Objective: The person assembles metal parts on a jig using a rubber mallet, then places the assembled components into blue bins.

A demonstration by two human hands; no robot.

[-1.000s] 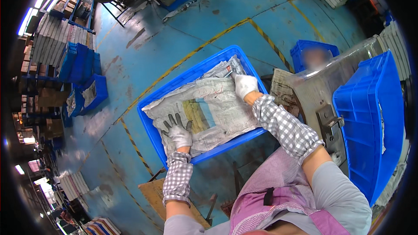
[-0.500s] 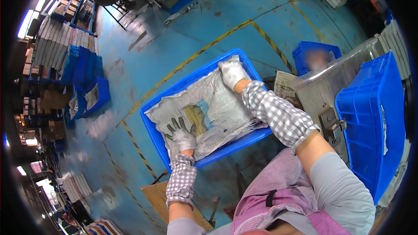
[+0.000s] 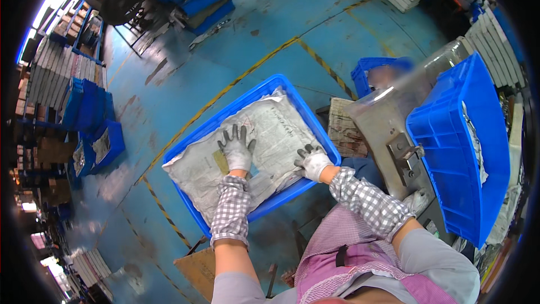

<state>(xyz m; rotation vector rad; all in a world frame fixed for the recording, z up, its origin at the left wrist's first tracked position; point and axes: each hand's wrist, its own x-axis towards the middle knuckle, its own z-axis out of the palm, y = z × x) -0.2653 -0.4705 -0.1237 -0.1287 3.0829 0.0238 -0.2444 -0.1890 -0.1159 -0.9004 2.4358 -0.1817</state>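
A crumpled grey-white sheet (image 3: 275, 135), like sacking or thick paper, covers most of a blue plastic bin (image 3: 292, 192) in front of me. My left hand (image 3: 236, 151), in a white glove with dark fingertips, lies flat on the middle of the sheet with its fingers spread. Beside it a yellowish patch (image 3: 220, 161) and a bit of blue show through a gap. My right hand (image 3: 315, 163), gloved alike, rests at the sheet's right edge by the bin rim, its fingers apart. Neither hand grips anything.
To my right stand a metal machine (image 3: 388, 135) with a clear guard and a tilted large blue bin (image 3: 450, 152). A smaller blue bin (image 3: 363, 79) sits behind the guard. Stacked blue bins (image 3: 202, 0) stand far off; loaded shelves line the left. Yellow-black tape (image 3: 253, 70) marks the floor.
My right hand has come back from the bin's far corner to its right edge. My left hand has moved farther in across the sheet. The sheet lies flatter and the gap is smaller.
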